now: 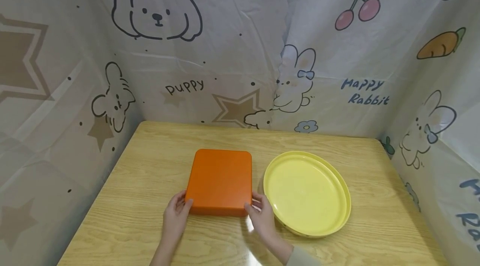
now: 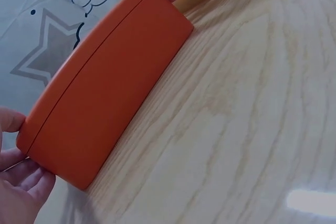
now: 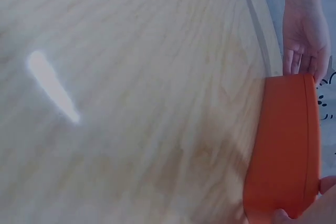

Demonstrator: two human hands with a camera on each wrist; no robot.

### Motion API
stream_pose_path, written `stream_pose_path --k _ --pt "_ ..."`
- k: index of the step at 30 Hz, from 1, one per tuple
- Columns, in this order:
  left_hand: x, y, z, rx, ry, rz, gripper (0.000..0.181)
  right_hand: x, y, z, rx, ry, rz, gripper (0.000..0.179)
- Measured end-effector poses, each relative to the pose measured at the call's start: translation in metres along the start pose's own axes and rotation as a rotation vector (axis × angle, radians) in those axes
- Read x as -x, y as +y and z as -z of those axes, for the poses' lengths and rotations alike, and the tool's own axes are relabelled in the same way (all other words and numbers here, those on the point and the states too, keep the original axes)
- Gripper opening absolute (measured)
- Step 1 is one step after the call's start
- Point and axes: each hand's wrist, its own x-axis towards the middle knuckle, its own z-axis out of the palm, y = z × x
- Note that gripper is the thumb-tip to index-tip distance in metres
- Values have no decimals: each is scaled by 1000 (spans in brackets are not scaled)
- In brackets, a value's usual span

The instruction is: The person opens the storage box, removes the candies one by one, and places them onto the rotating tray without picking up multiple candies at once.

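Observation:
A square orange box (image 1: 221,180) with rounded corners sits on the wooden table, and a thin seam below its top shows in the left wrist view. My left hand (image 1: 175,217) holds its near left corner, thumb at the top edge and fingers along the side. At the near right corner my right hand (image 1: 263,221) grips it likewise, thumb in front. The lid (image 2: 86,51) lies flush on the body (image 2: 113,98). Seen from the right wrist, the box's front wall (image 3: 278,145) stands between both hands.
A round yellow tray (image 1: 307,193) with a raised rim lies right of the box, close to my right hand. The wooden table (image 1: 150,166) meets a printed cloth (image 1: 225,58) at its back, with more cloth along both sides.

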Motion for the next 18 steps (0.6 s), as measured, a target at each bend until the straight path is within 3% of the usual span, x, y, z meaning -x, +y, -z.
stream_pose_path --k 8,13,18 --pt "-16 12 2 -5 -25 -26 49 -21 -18 1 79 -96 -30 59" --pt "-41 28 4 -14 -55 -25 51 -48 -28 -1 125 -99 -51 63" --pt "-67 42 5 -92 -82 18 51 -74 -32 -5 197 -98 -70 61"
